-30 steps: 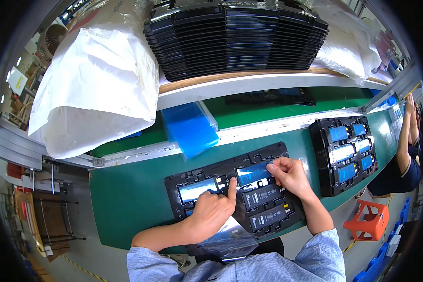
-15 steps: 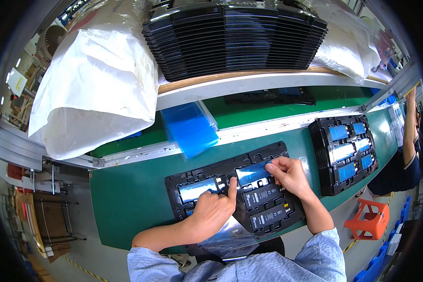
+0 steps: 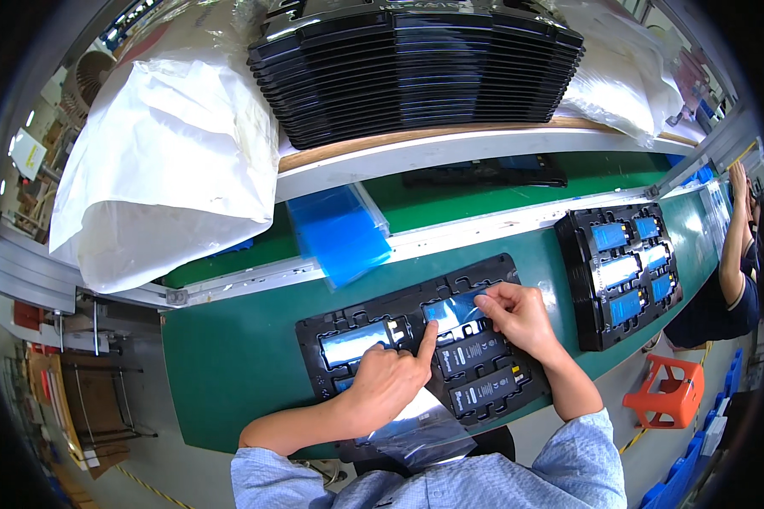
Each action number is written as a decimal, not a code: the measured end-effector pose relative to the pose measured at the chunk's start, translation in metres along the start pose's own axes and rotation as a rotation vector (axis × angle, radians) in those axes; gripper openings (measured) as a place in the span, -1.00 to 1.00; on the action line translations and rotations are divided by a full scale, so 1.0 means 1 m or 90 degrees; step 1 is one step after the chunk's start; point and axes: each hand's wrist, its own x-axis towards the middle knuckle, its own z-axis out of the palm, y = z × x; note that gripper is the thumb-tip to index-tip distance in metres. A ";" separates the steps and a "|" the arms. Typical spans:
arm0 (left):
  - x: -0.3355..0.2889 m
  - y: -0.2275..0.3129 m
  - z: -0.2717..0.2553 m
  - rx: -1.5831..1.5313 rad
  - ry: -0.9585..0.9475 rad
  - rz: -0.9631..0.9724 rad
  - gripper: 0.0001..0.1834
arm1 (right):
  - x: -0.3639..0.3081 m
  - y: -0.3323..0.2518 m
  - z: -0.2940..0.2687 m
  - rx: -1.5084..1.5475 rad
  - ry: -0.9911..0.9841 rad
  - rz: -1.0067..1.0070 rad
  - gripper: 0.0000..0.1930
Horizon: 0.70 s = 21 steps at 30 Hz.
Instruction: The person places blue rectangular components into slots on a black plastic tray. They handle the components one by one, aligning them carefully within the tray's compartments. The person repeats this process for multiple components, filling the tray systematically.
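A black plastic tray [image 3: 494,271] with flat phone batteries in its slots lies in front of me. My right hand [image 3: 522,321] pinches the right edge of a blue film [image 3: 460,309] over the upper right battery. The index finger of my left hand [image 3: 389,379] is stretched out, its tip on the film's lower left part. Its other fingers are curled, and a clear plastic sheet [image 3: 424,428] hangs from beneath them. Two black batteries [image 3: 474,354] below show bare labels. At the tray's upper left, a battery [image 3: 354,343] has a shiny blue face; my left hand partly hides that column.
Stacked trays with blue-faced batteries [image 3: 618,271] stand at right. Blue film sheets [image 3: 341,237] overlap the bench's back rail. Above, a shelf holds a tall stack of black trays [image 3: 424,81] and a white bag [image 3: 165,170]. An orange stool [image 3: 666,392] and another person [image 3: 726,297] are at right.
My left index fingertip has moved right and onto the blue film. My right hand still pinches the film's edge. At right, the other person's arm has shifted.
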 end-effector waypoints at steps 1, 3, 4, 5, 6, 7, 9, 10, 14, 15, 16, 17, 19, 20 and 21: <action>0.000 0.000 -0.001 -0.001 0.000 -0.001 -0.38 | 0.000 0.000 0.000 -0.013 0.002 -0.005 -0.79; 0.000 0.000 0.002 -0.009 0.011 -0.002 -0.39 | 0.000 -0.001 0.000 -0.040 0.009 -0.013 -0.80; 0.000 0.001 0.003 -0.013 0.017 -0.001 -0.39 | 0.000 -0.004 0.001 -0.055 0.015 -0.016 -0.80; 0.000 0.001 0.002 -0.002 0.014 0.001 -0.37 | -0.001 -0.006 0.001 -0.071 0.021 -0.018 -0.81; 0.000 0.002 0.000 0.009 0.012 0.005 -0.35 | -0.001 -0.003 0.002 -0.100 0.034 -0.058 -0.80; 0.001 0.002 -0.002 0.020 0.010 0.009 -0.33 | -0.001 0.002 0.004 -0.129 0.047 -0.098 -0.80; 0.001 0.002 0.001 0.010 0.016 0.001 -0.37 | -0.004 0.003 0.005 -0.244 0.090 -0.188 -0.79; 0.000 0.002 0.003 0.006 0.018 -0.004 -0.39 | -0.006 -0.002 0.006 -0.330 0.120 -0.238 -0.79; 0.000 -0.001 -0.001 -0.043 -0.010 -0.009 -0.44 | -0.005 -0.010 0.003 -0.403 0.296 -0.301 -0.79; 0.000 -0.003 -0.010 -0.089 -0.023 -0.010 -0.45 | -0.003 -0.004 -0.002 -0.395 0.319 -0.320 -0.81; 0.001 -0.003 -0.021 -0.133 -0.036 -0.009 -0.46 | -0.003 0.000 -0.007 -0.324 0.299 -0.294 -0.83; 0.001 -0.004 -0.029 -0.188 0.015 -0.019 -0.47 | -0.006 0.000 -0.014 -0.271 0.240 -0.258 -0.83; -0.001 -0.005 -0.044 -0.297 0.110 -0.041 -0.49 | -0.011 -0.006 -0.024 -0.160 0.118 -0.183 -0.83; -0.002 -0.004 -0.053 -0.415 0.124 -0.076 -0.46 | -0.012 -0.004 -0.027 -0.063 0.035 -0.120 -0.79; 0.000 -0.004 -0.054 -0.456 0.189 -0.062 -0.44 | -0.014 -0.006 -0.027 0.014 -0.049 -0.093 -0.77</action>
